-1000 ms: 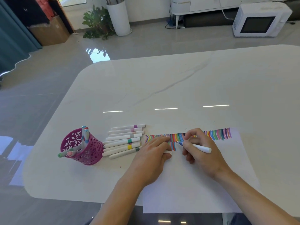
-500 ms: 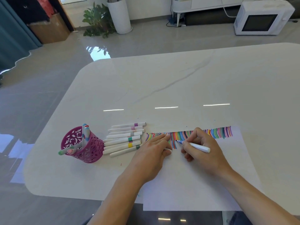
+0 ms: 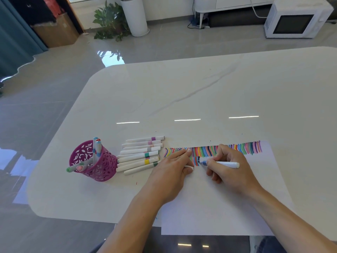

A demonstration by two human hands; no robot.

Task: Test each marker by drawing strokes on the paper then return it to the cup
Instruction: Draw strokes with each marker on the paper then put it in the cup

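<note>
A white sheet of paper (image 3: 218,201) lies on the table, with a row of colored strokes (image 3: 242,147) along its top edge. My right hand (image 3: 229,170) grips a white marker (image 3: 228,164) with a blue tip, which touches the paper at a dark blue stroke (image 3: 198,159) below that row. My left hand (image 3: 171,172) rests flat on the paper and pinches a white marker cap (image 3: 190,167) between thumb and forefinger. A magenta lattice cup (image 3: 94,163) stands at the left with several markers in it. Several capped white markers (image 3: 140,155) lie between the cup and the paper.
The white marble table (image 3: 200,92) reaches far back and to the right. Its front edge runs just below the cup. The paper overhangs the near edge. On the floor beyond are a potted plant (image 3: 111,21), a cardboard box (image 3: 56,31) and a white microwave (image 3: 295,19).
My right hand has drawn a dark blue stroke under the colored row, and the marker tip has moved slightly down. My left hand stays on the paper.
</note>
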